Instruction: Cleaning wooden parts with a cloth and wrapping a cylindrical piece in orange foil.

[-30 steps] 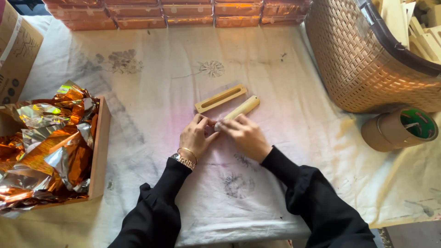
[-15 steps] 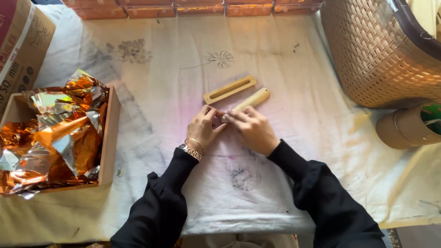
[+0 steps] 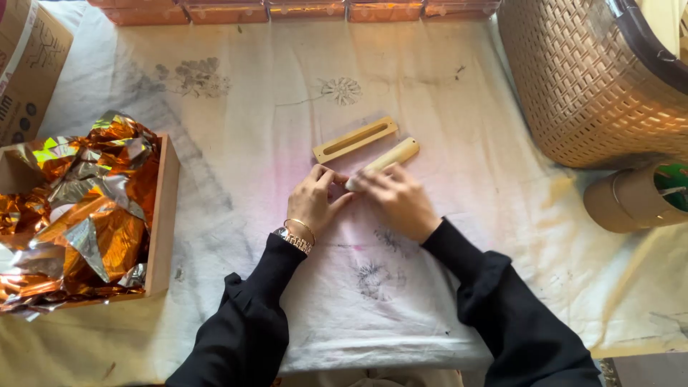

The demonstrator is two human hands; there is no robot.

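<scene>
Pale wooden stick (image 3: 383, 159) lies on the white cloth (image 3: 459, 93), near end pinched by left hand (image 3: 315, 203) and right hand (image 3: 398, 201). Slotted wooden holder (image 3: 355, 140) sits just beyond; a fingertip slip could knock it askew.

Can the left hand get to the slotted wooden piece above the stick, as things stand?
Probably yes. The left hand rests at the near end of the wooden stick, and the slotted wooden piece lies just beyond it on bare cloth, nothing between.

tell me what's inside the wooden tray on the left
The wooden tray is filled with crumpled orange and silver foil sheets. Anything beneath the foil is covered, so it cannot be seen.
</scene>
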